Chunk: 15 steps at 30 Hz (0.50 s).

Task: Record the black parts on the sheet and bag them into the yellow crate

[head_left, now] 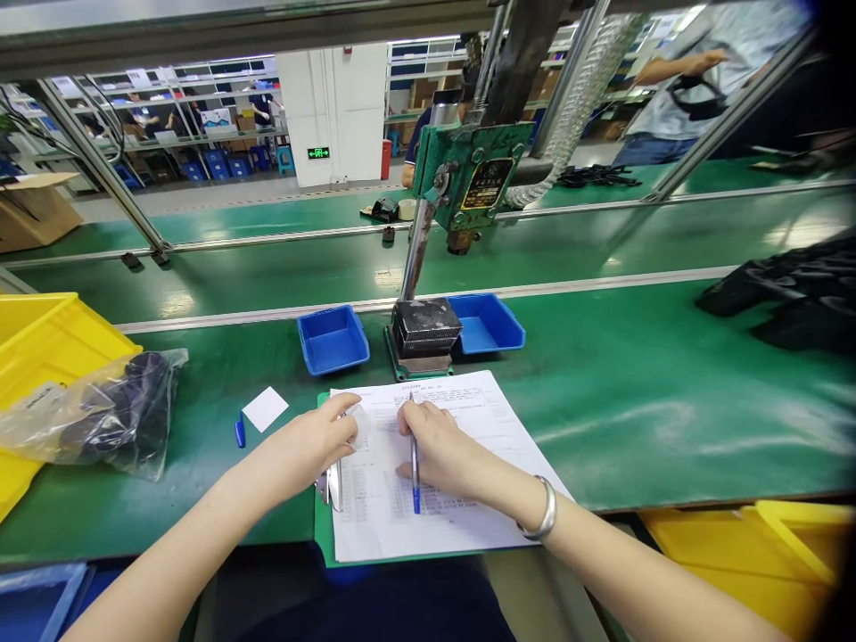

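Note:
A printed sheet [461, 499] lies on a green clipboard [325, 535] at the table's front edge, its metal clip [334, 489] on the left side. My right hand [445, 446] rests on the sheet, closed around a pen [415, 477] whose blue end points toward me. Over the left edge of the paper is my left hand [321, 441], fingers apart and bent, near the clip. Something clear and faint shows by its fingertips; I cannot make it out. A blue pen cap [240, 430] and a small white card [266, 408] lie to the left.
Behind the clipboard stands a green press [468, 178] with a black block [426, 327] on its base, between two blue trays [334, 341]. A bag of dark parts [127, 415] leans on a yellow bin [40, 330]. Black items [795, 294] lie right. A person [695, 89] works beyond.

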Motion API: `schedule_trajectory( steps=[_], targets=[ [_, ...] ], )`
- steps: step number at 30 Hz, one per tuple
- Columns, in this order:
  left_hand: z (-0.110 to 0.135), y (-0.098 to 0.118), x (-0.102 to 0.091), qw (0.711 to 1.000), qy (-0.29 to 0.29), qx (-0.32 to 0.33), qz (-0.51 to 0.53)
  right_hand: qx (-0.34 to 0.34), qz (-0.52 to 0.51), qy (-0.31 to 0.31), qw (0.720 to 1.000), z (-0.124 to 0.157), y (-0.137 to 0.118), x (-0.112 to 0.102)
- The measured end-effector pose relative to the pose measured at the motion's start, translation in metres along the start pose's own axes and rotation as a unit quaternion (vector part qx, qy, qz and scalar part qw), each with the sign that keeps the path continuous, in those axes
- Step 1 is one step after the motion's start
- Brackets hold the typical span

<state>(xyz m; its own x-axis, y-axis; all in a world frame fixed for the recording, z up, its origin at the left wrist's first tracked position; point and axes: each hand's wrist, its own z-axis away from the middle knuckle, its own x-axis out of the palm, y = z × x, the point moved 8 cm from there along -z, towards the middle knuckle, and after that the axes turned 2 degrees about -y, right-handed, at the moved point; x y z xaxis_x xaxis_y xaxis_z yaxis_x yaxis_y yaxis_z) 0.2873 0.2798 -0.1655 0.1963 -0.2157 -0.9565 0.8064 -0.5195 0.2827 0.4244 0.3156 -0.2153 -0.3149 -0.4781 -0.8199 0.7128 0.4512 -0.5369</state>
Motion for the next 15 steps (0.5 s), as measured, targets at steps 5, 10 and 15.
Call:
schedule_trajectory(
  steps=[5, 10, 15],
  targets=[
    [-0.005, 0.002, 0.009, 1.0, -0.019, 0.004, 0.0, -0.01, -0.012, 0.019, 1.0, 0.0, 0.001, 0.001],
    [-0.007, 0.004, 0.014, 0.999, -0.001, 0.033, -0.005, -0.018, -0.001, 0.061, 0.998, -0.001, 0.001, -0.002],
    [-0.012, 0.005, 0.013, 0.998, 0.026, 0.048, -0.009, -0.031, -0.031, 0.05, 0.998, -0.003, 0.002, -0.001]
  ],
)
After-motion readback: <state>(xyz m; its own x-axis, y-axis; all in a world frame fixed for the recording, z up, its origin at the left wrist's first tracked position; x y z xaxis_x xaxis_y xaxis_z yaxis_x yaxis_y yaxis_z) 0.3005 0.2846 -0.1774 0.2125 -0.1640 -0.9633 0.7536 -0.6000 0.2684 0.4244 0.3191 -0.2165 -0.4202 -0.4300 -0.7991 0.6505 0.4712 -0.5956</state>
